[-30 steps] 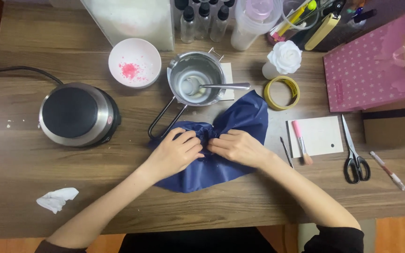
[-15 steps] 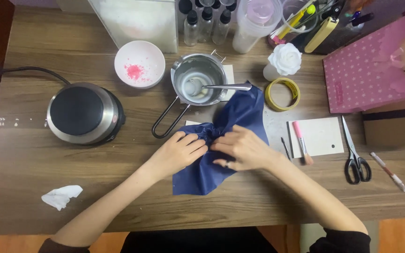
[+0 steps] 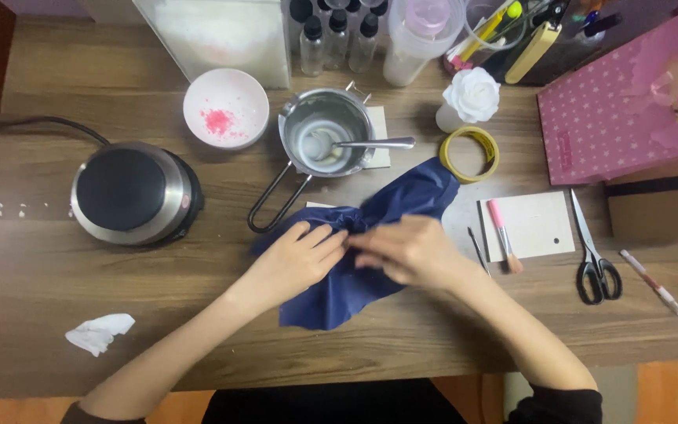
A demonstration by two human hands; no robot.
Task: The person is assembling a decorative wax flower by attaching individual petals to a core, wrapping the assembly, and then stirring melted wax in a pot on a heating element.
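A sheet of dark blue tissue paper (image 3: 402, 196) lies crumpled on the wooden table (image 3: 41, 275), gathered at its middle like a bow. My left hand (image 3: 300, 255) presses on the left part of the gather with its fingers curled over the paper. My right hand (image 3: 406, 251) pinches the same gather from the right, fingertips touching the left hand's. One flap fans up to the right, another spreads down toward me (image 3: 327, 302).
Behind the paper stands a small metal pot (image 3: 325, 141) with a spoon and wire handle. A round hotplate (image 3: 131, 192) sits left, a white bowl (image 3: 225, 106) with pink bits behind. Tape roll (image 3: 470, 153), pink brush (image 3: 504, 234), scissors (image 3: 594, 251), white card (image 3: 534, 224) lie right. Crumpled tissue (image 3: 97, 332) front left.
Both hands have kept bunching the blue paper at its middle; the gather is tighter, and the paper's lower flap has shifted and spread toward me.
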